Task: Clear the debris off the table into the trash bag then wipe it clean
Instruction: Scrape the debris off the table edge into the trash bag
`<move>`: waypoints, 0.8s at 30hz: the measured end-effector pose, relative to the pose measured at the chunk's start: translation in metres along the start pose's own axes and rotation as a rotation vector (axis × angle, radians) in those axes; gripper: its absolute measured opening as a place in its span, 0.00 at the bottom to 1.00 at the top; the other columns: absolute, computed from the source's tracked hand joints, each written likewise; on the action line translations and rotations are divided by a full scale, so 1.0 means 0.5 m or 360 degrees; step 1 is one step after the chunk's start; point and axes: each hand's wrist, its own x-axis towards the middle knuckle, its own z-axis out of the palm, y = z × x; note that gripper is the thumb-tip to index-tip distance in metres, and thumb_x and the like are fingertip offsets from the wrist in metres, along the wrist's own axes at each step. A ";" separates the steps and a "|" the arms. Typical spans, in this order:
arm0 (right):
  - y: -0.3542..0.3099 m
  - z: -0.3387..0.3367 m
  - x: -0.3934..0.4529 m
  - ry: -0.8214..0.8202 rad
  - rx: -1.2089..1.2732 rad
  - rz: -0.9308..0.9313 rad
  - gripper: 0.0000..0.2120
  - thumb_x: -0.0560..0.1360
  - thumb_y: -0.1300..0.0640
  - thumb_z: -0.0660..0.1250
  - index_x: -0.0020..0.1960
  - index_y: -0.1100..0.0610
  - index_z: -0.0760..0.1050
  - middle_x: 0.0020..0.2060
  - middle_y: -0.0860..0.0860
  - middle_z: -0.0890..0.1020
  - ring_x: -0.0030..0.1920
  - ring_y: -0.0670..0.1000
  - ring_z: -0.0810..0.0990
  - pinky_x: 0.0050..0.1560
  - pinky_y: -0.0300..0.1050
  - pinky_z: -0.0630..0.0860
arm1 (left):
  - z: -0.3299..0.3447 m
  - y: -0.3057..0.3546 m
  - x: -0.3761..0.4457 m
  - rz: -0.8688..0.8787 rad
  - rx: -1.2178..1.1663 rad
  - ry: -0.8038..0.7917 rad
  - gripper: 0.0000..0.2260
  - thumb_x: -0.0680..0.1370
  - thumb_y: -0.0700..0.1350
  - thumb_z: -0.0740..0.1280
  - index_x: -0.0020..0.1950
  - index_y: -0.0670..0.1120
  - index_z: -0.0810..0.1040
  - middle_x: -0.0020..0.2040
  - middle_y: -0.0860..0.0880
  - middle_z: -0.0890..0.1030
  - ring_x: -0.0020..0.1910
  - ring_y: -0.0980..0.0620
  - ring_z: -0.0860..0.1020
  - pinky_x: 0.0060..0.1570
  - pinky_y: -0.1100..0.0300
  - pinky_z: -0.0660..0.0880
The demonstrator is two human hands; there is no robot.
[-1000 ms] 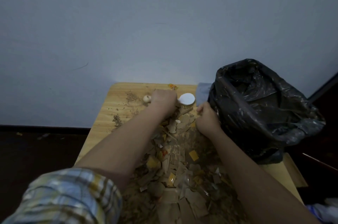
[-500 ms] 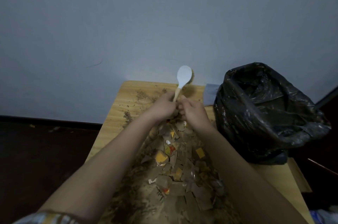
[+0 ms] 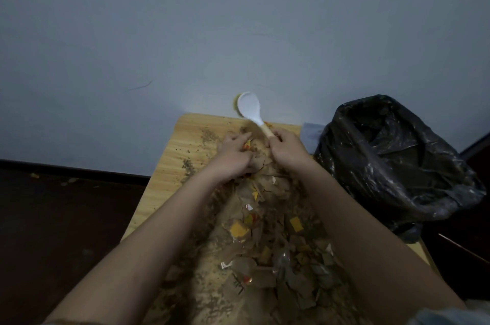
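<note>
Two hands: both are far out on the table (image 3: 169,155), close together over the far end of the mess.
Right hand (image 3: 287,151): its fingers are curled tight round the wooden handle of a spoon (image 3: 250,110). The white scoop end points up and away, toward the wall (image 3: 238,19).
Why the spoon is held so: I think it was picked out of the mess so it does not go in the trash.
Left hand (image 3: 233,156): its fingers are bent down into the scraps. I cannot tell if it has a real hold on any piece.
Why it sits there: it looks set to gather or rake the scraps.
Mess (image 3: 265,232): a long heap down the middle of the table, from near us to the far end. It is torn brown card, yellow and orange bits, some clear wrap, and brown crumbs and dust.
Trash bag (image 3: 392,160): black and shiny, wide open, standing at the right side of the table, just beside the heap.
Why the bag is there: the scraps only need a short push or lift to go in.
Blue cloth (image 3: 310,131): only a corner shows, at the far end beside the bag.
How far along: most of the mess is not yet cleared, and wiping comes later.
</note>
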 end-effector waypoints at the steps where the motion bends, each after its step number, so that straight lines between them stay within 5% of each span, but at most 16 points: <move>1: 0.001 -0.006 0.005 -0.0029 -0.0076 -0.0021 0.10 0.79 0.58 0.56 0.42 0.49 0.71 0.29 0.47 0.73 0.27 0.47 0.70 0.26 0.40 0.64 | -0.004 -0.012 0.005 -0.0008 0.0099 0.0051 0.24 0.80 0.43 0.59 0.76 0.52 0.61 0.72 0.49 0.59 0.72 0.46 0.55 0.72 0.48 0.53; 4: 0.007 -0.022 0.022 -0.0080 -0.0216 -0.0012 0.10 0.80 0.56 0.57 0.42 0.47 0.72 0.30 0.47 0.75 0.28 0.49 0.72 0.27 0.40 0.66 | -0.023 -0.062 0.022 -0.0033 0.0475 0.0149 0.22 0.80 0.44 0.58 0.75 0.49 0.62 0.73 0.46 0.60 0.72 0.44 0.55 0.70 0.47 0.56; 6: 0.017 -0.035 0.033 -0.0045 -0.0323 0.0036 0.04 0.79 0.56 0.60 0.51 0.50 0.73 0.34 0.47 0.76 0.29 0.48 0.74 0.26 0.37 0.68 | -0.041 -0.104 0.035 -0.0074 0.0737 0.0203 0.21 0.80 0.46 0.57 0.73 0.47 0.64 0.73 0.45 0.60 0.71 0.43 0.57 0.68 0.47 0.59; 9: 0.037 -0.068 0.042 -0.0014 -0.0609 0.0092 0.10 0.78 0.58 0.61 0.59 0.51 0.70 0.39 0.49 0.77 0.34 0.49 0.76 0.31 0.41 0.70 | -0.063 -0.158 0.045 -0.0133 0.1002 0.0245 0.20 0.81 0.48 0.56 0.72 0.45 0.65 0.73 0.44 0.62 0.71 0.42 0.59 0.68 0.46 0.58; 13: 0.049 -0.099 0.056 0.0156 -0.1346 0.0011 0.11 0.78 0.58 0.59 0.60 0.53 0.69 0.50 0.56 0.78 0.47 0.59 0.77 0.41 0.48 0.71 | -0.077 -0.193 0.054 -0.0067 0.1207 0.0268 0.19 0.79 0.45 0.56 0.70 0.45 0.68 0.71 0.45 0.66 0.70 0.44 0.62 0.69 0.46 0.55; 17: 0.027 -0.092 0.081 -0.0002 -0.1835 -0.0064 0.14 0.77 0.59 0.60 0.63 0.54 0.68 0.54 0.57 0.77 0.52 0.59 0.77 0.41 0.47 0.66 | -0.075 -0.201 0.062 -0.0061 0.1393 0.0222 0.16 0.79 0.45 0.54 0.65 0.45 0.70 0.65 0.45 0.74 0.67 0.45 0.67 0.69 0.47 0.56; 24: -0.007 -0.010 0.122 -0.0034 -0.2054 -0.0097 0.14 0.79 0.65 0.55 0.63 0.58 0.70 0.57 0.56 0.77 0.56 0.56 0.78 0.42 0.45 0.67 | -0.074 -0.204 0.074 -0.0042 0.1480 0.0117 0.19 0.79 0.47 0.53 0.69 0.42 0.66 0.65 0.42 0.73 0.65 0.43 0.71 0.69 0.49 0.59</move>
